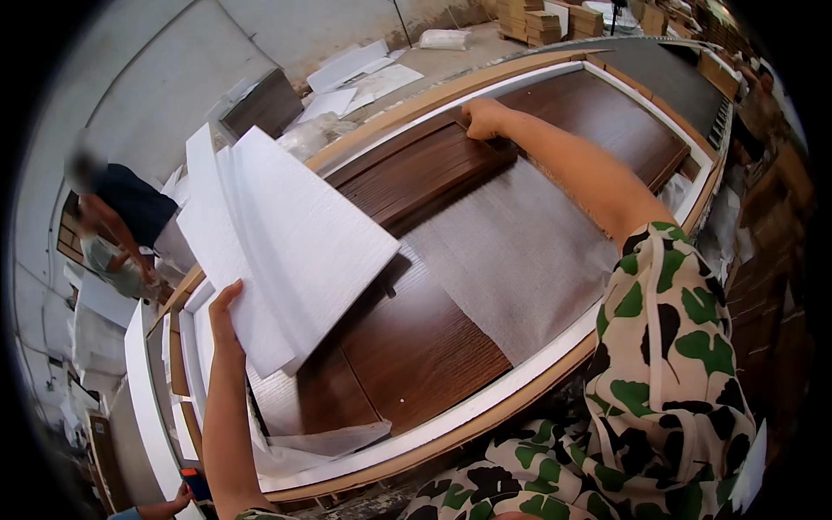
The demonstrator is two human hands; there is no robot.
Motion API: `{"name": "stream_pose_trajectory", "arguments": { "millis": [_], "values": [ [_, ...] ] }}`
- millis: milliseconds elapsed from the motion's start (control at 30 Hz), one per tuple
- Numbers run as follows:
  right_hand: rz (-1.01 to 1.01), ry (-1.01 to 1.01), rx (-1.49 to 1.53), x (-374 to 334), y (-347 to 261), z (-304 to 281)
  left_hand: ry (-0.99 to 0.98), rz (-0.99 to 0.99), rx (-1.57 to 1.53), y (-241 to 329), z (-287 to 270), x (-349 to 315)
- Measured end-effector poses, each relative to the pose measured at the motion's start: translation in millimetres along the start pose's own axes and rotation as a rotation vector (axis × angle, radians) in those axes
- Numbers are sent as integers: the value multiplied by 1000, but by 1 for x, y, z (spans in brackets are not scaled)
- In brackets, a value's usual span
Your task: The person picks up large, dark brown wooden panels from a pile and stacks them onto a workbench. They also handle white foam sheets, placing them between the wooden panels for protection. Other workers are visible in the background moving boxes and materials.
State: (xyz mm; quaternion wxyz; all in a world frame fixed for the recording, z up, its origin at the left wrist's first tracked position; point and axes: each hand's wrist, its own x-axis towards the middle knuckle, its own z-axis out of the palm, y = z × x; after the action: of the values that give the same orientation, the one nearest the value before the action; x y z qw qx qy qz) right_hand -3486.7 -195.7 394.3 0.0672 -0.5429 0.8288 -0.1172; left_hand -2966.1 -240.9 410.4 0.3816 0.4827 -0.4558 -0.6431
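Near nine o'clock in my view, the left hand (pixel 227 303) clamps the white foam sheets (pixel 303 230), thumb in front, its other fingers hidden behind them. At one o'clock, I see the right hand (pixel 485 119) curled closed over the end of the dark brown panel (pixel 416 169), tilted toward twelve inside the foam-lined carton (pixel 518 402).

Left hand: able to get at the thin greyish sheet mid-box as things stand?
Probably not without letting go: the left hand holds white foam, which in this view also stands between it and the thin greyish sheet. The sheet's middle lies uncovered.
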Motion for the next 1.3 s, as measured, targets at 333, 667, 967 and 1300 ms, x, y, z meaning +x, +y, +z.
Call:
{"name": "stream_pose_trajectory", "arguments": {
  "millis": [333, 667, 967, 1300],
  "values": [
    [-79, 92, 67, -80, 3, -17, 101, 76, 11, 18, -16, -55],
    [-160, 6, 176, -233, 37, -32, 198, -10, 81, 11, -31, -179],
    [-786, 65, -259, -191, -65, -25, 116, 440, -235, 108, -91, -182],
    [-1028, -134, 198, -220, -158, 34, 624, 659, -78, 74, -128, -190]
  ]
}}
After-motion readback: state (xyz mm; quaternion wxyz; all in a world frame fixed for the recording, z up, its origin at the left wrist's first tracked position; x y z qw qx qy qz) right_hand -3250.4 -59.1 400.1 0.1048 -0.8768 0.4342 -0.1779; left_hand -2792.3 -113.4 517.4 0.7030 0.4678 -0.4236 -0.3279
